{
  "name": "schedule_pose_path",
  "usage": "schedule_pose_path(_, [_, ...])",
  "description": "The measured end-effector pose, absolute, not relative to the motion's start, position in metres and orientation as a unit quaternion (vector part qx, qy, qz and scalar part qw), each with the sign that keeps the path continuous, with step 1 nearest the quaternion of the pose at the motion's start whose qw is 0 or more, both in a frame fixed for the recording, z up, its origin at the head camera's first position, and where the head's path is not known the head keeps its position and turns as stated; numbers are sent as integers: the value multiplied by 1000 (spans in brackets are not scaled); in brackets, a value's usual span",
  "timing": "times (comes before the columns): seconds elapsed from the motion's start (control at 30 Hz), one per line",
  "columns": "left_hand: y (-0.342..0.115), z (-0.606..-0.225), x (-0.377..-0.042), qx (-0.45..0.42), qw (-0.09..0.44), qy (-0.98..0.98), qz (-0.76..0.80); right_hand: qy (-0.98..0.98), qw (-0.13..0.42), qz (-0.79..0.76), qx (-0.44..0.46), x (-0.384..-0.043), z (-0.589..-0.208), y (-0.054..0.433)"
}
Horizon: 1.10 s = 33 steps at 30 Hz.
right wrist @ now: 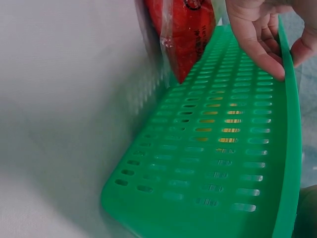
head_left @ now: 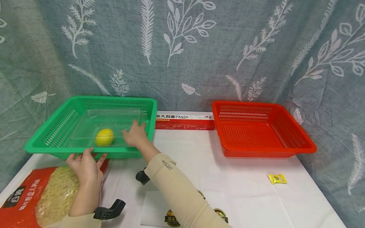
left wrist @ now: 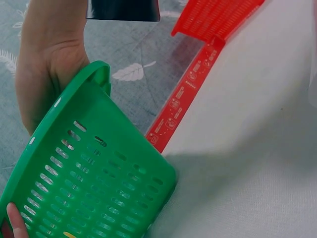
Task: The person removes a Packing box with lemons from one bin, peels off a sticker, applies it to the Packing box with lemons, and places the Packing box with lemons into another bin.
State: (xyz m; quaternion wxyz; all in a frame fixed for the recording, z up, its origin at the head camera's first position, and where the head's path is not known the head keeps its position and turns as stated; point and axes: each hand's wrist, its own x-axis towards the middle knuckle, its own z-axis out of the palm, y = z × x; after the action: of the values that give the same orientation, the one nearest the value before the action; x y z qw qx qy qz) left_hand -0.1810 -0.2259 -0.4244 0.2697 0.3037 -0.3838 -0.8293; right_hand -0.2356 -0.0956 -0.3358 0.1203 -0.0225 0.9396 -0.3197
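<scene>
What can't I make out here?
Right hand, left wrist view: fingers hidden by the green basket.
Box, head view: left end behind that basket.
Bag, head view: lower left cut off by the edge.
Sheet, head view: part covered by the sleeve.
Packet, head view: print too small.

Green slotted basket upright, front rim pinched by left hand; clear box inside, near right hand.

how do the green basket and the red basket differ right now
The green basket has the left hand gripping its rim and the right hand inside; the red basket has no hand on it. The green basket holds a round yellow thing; the red basket shows only its bare floor. Both are open-topped, with slotted walls.
</scene>
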Motion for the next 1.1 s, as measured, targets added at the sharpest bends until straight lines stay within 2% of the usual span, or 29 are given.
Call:
schedule_pose_path(0.17, [-223, -420, -178, 296, 272, -383, -832, 937, 126, -327, -14, -237, -336, -95])
schedule_pose_path(0.53, [-190, -366, -153, 318, 245, -419, -815, 919, 128, -374, 8, -238, -336, -93])
schedule_pose_path(0.83, [-191, -367, -152, 318, 245, -414, -817, 892, 144, -429, 11, -241, -340, -92])
schedule_pose_path(1.1, [-206, -388, -162, 316, 255, -412, -816, 874, 147, -463, 14, -242, -342, -93])
